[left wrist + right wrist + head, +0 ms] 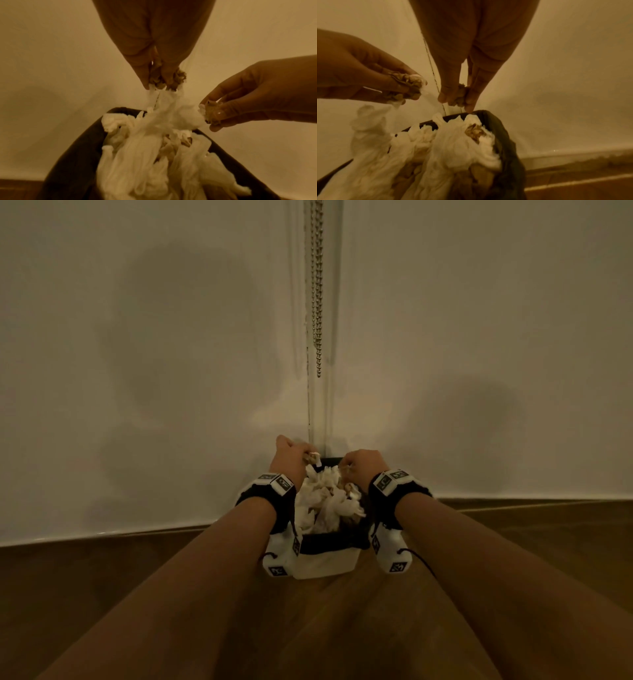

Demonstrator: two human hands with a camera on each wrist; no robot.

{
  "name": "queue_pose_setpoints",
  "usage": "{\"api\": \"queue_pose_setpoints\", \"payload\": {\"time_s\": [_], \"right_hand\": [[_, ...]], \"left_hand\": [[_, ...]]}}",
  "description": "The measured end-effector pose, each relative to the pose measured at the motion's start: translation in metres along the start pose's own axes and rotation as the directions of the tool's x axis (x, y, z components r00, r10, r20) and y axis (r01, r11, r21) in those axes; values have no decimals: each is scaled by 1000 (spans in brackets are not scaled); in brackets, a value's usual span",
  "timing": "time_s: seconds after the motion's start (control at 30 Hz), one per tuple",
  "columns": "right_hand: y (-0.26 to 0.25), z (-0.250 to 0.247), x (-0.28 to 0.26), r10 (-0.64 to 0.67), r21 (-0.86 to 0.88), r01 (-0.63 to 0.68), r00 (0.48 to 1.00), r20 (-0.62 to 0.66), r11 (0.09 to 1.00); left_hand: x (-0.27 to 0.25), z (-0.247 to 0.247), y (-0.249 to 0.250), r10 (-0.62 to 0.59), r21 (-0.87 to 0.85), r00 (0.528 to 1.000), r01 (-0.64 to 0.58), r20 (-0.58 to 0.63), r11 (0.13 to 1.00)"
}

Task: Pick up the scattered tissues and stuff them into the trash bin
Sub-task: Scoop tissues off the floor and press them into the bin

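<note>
Both my hands, left hand [291,453] and right hand [363,462], pinch tissue scraps above the trash bin [325,563], already heaped with tissues [329,501], so I judge little remains.

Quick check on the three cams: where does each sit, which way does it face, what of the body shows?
Head: worn on the head, faces forward and down at the trash bin by the wall; both forearms, left hand and right hand show.
Left wrist: on the left wrist, looks along the left hand at the tissues; the right hand enters from the right.
Right wrist: on the right wrist, looks along the right hand, bin below; the left hand enters from the left.
Shared: both wrist views show both hands, each pinching tissue over the full bin.
</note>
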State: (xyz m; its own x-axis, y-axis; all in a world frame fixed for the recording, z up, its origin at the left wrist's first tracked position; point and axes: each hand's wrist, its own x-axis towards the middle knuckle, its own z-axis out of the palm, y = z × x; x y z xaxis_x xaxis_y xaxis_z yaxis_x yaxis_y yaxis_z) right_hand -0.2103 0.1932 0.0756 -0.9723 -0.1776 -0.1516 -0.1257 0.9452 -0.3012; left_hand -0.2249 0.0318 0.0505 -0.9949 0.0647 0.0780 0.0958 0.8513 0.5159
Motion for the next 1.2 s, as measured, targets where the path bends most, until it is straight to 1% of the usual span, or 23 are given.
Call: {"api": "queue_pose_setpoints", "payload": {"time_s": [0.07, 0.13, 0.23, 0.27, 0.3, 0.33, 0.37, 0.4, 0.43, 0.5, 0.53, 0.57, 0.63, 0.7, 0.77, 0.83, 0.87, 0.93, 0.97, 1.03, 1.07, 1.13, 1.2], "right_hand": [[0, 10, 6, 15, 34, -15, 1000, 14, 999], [-2, 21, 10, 14, 23, -15, 999, 44, 1000], [-9, 35, 16, 3, -60, 3, 996, 94, 998], [-11, 40, 23, 22, -72, -13, 991, 130, 997], [-16, 45, 31, 49, -89, -33, 982, 185, 995], [-18, 51, 38, 90, -123, -59, 961, 260, 991], [-20, 59, 44, 120, -154, -75, 945, 304, 985], [-20, 67, 46, 140, -204, -76, 937, 321, 976], [-18, 75, 49, 133, -233, -65, 947, 293, 970], [-13, 91, 49, 128, -217, -81, 970, 209, 973], [-11, 98, 54, 134, -204, -94, 971, 196, 974], [-10, 103, 60, 135, -231, -85, 968, 211, 969], [-12, 106, 72, 189, -292, -101, 938, 290, 951], [-10, 109, 81, 200, -287, -104, 923, 329, 952], [-3, 119, 85, 174, -279, -78, 925, 337, 957], [-1, 128, 89, 151, -302, -51, 936, 318, 952], [-4, 132, 92, 155, -324, -48, 937, 314, 945], [-9, 138, 96, 211, -364, -81, 919, 333, 928], [-11, 139, 97, 226, -361, -91, 907, 354, 928], [-10, 139, 93, 202, -280, -87, 888, 412, 956], [-9, 139, 91, 181, -246, -81, 889, 421, 966], [-6, 137, 82, 135, -208, -55, 909, 395, 977], [-5, 133, 74, 129, -179, -72, 935, 331, 981]], "left_hand": [[3, 6, -4, 24, 31, 999, -25, 34, 999], [1, 10, -6, 36, 91, 996, -43, 78, 995], [-4, 17, -13, 34, 273, 984, -82, 176, 958], [-7, 20, -16, 40, 337, 978, -109, 205, 935], [-9, 22, -19, 36, 353, 972, -119, 233, 928], [-10, 25, -21, 28, 348, 963, -123, 268, 929], [-11, 27, -22, 22, 348, 953, -132, 303, 928], [-13, 29, -23, 15, 356, 943, -141, 333, 924], [-12, 31, -23, 5, 365, 937, -142, 351, 920], [-11, 35, -22, -13, 385, 927, -143, 374, 912], [-10, 36, -20, -23, 397, 923, -142, 383, 907], [-9, 38, -20, -33, 408, 918, -143, 395, 902], [-6, 43, -17, -33, 425, 906, -165, 421, 890], [-3, 48, -14, -47, 450, 888, -186, 457, 874], [0, 55, -16, -69, 469, 879, -184, 472, 864], [3, 60, -19, -74, 472, 876, -185, 477, 862], [5, 63, -22, -67, 469, 876, -190, 478, 863], [7, 69, -27, -44, 463, 876, -211, 481, 861], [8, 72, -29, -34, 466, 878, -221, 478, 857], [9, 78, -34, -33, 477, 881, -224, 472, 850], [8, 81, -35, -53, 489, 881, -210, 470, 847], [9, 85, -37, -96, 509, 878, -179, 469, 842], [13, 87, -39, -97, 493, 873, -176, 478, 852]]}}
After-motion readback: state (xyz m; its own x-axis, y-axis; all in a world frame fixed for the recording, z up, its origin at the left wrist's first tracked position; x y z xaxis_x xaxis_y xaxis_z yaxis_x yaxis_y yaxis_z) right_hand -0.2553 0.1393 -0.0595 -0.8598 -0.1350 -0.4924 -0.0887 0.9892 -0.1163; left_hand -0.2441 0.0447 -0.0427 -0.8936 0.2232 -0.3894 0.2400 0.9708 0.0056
